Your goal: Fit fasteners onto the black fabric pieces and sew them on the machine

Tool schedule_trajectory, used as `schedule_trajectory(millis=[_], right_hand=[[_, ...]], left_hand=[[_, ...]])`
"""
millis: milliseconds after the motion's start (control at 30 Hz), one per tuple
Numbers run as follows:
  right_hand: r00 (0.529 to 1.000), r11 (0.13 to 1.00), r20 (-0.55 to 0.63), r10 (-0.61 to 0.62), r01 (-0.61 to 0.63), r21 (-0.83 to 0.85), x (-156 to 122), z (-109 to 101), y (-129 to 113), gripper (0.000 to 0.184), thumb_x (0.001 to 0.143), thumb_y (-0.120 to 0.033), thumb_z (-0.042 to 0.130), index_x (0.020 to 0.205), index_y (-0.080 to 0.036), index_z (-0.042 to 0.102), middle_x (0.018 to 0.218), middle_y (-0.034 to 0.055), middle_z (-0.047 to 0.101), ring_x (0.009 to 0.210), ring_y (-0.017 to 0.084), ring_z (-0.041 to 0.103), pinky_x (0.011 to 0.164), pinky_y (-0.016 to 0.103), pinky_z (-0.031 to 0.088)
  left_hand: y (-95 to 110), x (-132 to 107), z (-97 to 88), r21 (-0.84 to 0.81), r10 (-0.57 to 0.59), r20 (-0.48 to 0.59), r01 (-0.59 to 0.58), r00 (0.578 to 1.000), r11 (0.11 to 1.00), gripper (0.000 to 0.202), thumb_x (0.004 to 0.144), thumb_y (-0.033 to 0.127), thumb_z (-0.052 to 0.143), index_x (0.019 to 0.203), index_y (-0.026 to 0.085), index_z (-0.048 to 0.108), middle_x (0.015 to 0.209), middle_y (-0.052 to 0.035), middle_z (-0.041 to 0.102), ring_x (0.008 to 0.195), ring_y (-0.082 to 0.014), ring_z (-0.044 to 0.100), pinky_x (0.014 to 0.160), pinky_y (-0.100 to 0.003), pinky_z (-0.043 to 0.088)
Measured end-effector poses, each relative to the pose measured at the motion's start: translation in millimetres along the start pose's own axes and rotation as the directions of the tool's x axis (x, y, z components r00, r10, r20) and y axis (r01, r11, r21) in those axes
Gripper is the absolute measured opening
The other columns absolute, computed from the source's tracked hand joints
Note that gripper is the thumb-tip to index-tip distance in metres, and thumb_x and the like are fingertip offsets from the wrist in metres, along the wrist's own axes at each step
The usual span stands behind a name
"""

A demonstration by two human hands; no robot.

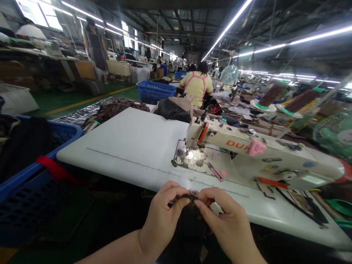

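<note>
Both hands meet at the front edge of the white sewing table [132, 135]. My left hand [165, 211] pinches a dark piece of fabric [192, 198] between thumb and forefinger. From the other side, my right hand [224, 212] pinches the same piece, fingertips close to the left ones. The fabric hangs down into shadow below the hands, so its shape is unclear. Beyond them stands a sewing machine [220, 135] with its lamp lit on the needle plate [183, 152]. A pair of pink-handled thread snips [216, 171] lies on the table to the right of the needle.
A blue basket [66, 141] with dark cloth is at the left. Behind the table lie dark and tan fabric pieces [173, 108] and another blue basket [156, 91]. A person in a yellow top [195, 86] sits beyond. Thread cones [275, 93] and a green fan [337, 130] stand right.
</note>
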State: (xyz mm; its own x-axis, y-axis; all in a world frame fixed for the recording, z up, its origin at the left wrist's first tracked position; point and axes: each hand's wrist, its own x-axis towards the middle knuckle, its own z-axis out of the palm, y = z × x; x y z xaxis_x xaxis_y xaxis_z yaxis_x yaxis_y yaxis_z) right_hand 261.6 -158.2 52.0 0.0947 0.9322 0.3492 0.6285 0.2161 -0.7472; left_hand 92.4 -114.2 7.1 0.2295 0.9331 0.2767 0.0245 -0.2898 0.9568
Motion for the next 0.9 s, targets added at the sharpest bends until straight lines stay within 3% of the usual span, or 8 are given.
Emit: schedule_trajectory(millis=[233, 533, 700, 800, 900], right_hand=[[0.999, 0.997, -0.031, -0.035, 0.032, -0.072, -2, 2, -2, 0.015, 0.090, -0.028, 0.066, 0.075, -0.024, 0.065, 0.069, -0.0005, 0.063, 0.063, 0.016, 0.059, 0.062, 0.026, 0.051], [0.999, 1.000, -0.049, -0.008, 0.007, -0.022, -2, 2, -4, 0.015, 0.087, -0.024, 0.067, 0.073, -0.024, 0.064, 0.069, -0.0013, 0.063, 0.064, 0.015, 0.059, 0.063, 0.025, 0.049], [0.999, 1.000, -0.051, -0.002, 0.000, -0.028, -1, 1, -3, 0.015, 0.087, -0.027, 0.068, 0.072, -0.024, 0.066, 0.068, -0.0002, 0.063, 0.063, 0.016, 0.059, 0.062, 0.027, 0.050], [0.999, 1.000, -0.045, 0.004, -0.005, -0.022, 0, 0, -3, 0.014, 0.087, -0.027, 0.068, 0.073, -0.024, 0.067, 0.069, 0.0001, 0.064, 0.064, 0.016, 0.059, 0.063, 0.027, 0.051], [0.999, 1.000, -0.038, 0.003, -0.004, -0.012, 0, -1, -3, 0.014, 0.087, -0.027, 0.069, 0.074, -0.024, 0.067, 0.069, 0.0000, 0.064, 0.064, 0.016, 0.060, 0.063, 0.027, 0.051]], left_hand=[[-1, -1, -1.2, -0.010, -0.008, 0.013, 0.008, 1.000, 1.000, 0.009, 0.092, 0.017, 0.066, 0.089, 0.021, 0.074, 0.091, -0.0029, 0.068, 0.087, -0.0180, 0.067, 0.082, -0.028, 0.055], [-9, 2, -6.6, -0.078, -0.037, 0.059, 0.042, 0.998, 0.996, 0.003, 0.089, 0.018, 0.070, 0.088, 0.020, 0.068, 0.090, -0.0010, 0.060, 0.083, -0.0152, 0.061, 0.077, -0.026, 0.051], [-13, 10, -11.0, -0.157, 0.001, 0.128, 0.020, 0.992, 0.987, 0.015, 0.086, 0.022, 0.073, 0.081, 0.019, 0.059, 0.097, -0.0028, 0.058, 0.091, -0.0164, 0.060, 0.084, -0.027, 0.051], [-10, 12, -12.7, -0.249, -0.053, 0.203, 0.104, 0.978, 0.963, 0.013, 0.087, 0.021, 0.070, 0.088, 0.020, 0.058, 0.097, -0.0035, 0.063, 0.094, -0.0179, 0.064, 0.088, -0.030, 0.053], [-9, 11, -13.7, -0.241, -0.108, 0.258, 0.172, 0.960, 0.955, 0.017, 0.087, 0.021, 0.070, 0.102, 0.020, 0.062, 0.094, -0.0034, 0.066, 0.092, -0.0183, 0.065, 0.087, -0.031, 0.053]])
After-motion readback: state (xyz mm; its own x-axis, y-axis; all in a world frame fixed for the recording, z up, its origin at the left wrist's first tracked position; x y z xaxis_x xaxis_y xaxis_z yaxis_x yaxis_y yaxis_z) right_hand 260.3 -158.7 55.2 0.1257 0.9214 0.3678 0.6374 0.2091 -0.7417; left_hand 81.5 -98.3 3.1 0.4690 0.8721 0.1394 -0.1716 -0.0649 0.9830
